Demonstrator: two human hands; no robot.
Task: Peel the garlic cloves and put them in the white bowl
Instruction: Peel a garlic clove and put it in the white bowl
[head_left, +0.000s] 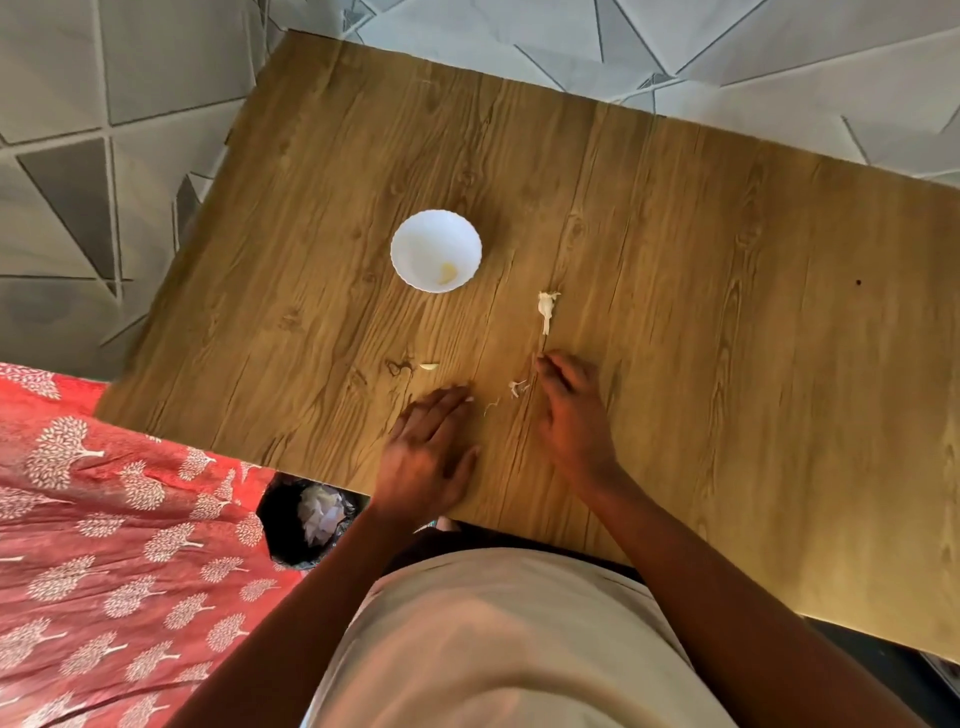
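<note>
Near the counter's (675, 260) near edge, the left hand (426, 447) lies flat and released; the right hand (571, 410) pinches a skin scrap (tiny). One peeled clove (448, 272) sits in the white bowl (415, 234); another clove (429, 366) lies beside the left hand.

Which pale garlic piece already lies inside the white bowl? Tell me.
The yellowish peeled garlic clove at the bottom of the round white bowl; the small clove and papery garlic remnant lie on the wooden table.

Left grip (431, 447) flat; right grip (571, 410) seemingly curled.
</note>
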